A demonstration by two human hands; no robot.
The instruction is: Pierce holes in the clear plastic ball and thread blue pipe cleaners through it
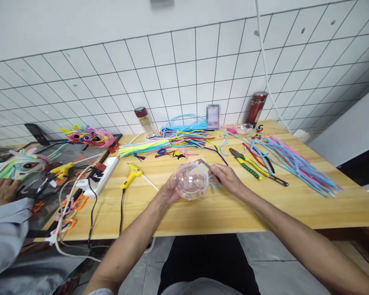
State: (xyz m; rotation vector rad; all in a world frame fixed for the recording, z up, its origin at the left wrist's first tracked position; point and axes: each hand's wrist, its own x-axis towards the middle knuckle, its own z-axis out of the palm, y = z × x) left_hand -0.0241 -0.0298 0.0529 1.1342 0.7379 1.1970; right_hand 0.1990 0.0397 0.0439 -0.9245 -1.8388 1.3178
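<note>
Your left hand grips the clear ball along its left side, holding it just above the surface, in front of you. Your right hand has its fingers closed on a slim dark tool, whose tip is at the ball's upper right edge; it may be a blade, but blur and glare make that uncertain. To work well, brace the ball without squeezing its thin-looking wall, set your left fingers clear of the tip, and press lightly, turning the ball rather than forcing the tool. As for writing, the upright panel by the wall is blurred out, and you can read no brand or label on the yellow glue gun or the pliers.
</note>
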